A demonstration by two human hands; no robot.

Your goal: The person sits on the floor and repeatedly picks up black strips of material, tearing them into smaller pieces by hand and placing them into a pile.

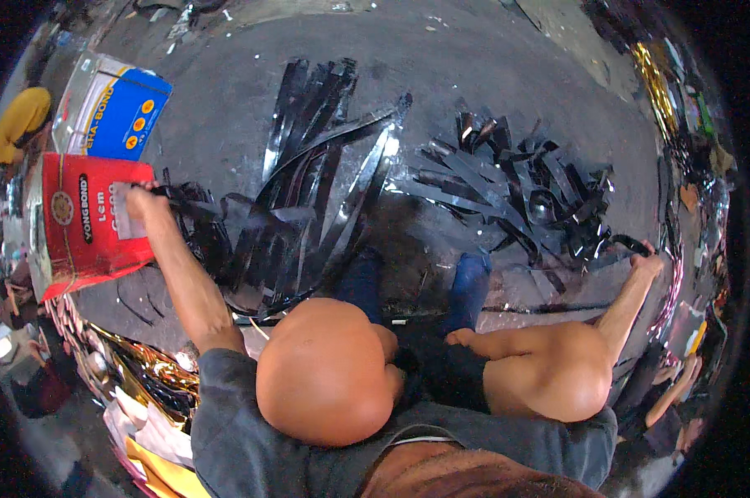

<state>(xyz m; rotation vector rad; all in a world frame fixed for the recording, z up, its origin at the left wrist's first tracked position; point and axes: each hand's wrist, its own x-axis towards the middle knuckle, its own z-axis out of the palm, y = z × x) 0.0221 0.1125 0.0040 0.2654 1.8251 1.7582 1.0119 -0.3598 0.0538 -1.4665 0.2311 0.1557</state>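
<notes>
Probably informal workshop: black strips (312,158) heaped across dark, worn floor (217,70), shiny gold material (163,365) at lower left, other people (674,394) near edges.

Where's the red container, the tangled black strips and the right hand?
Red container (97,234): head view, on its front.
Tangled black strips (517,189): head view, middle of the right-hand heap.
Right hand (647,263): head view, middle of the hand.

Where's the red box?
In the head view, the red box is at the far left, just below the blue box in the picture, with the left hand overlapping its right edge.
</notes>
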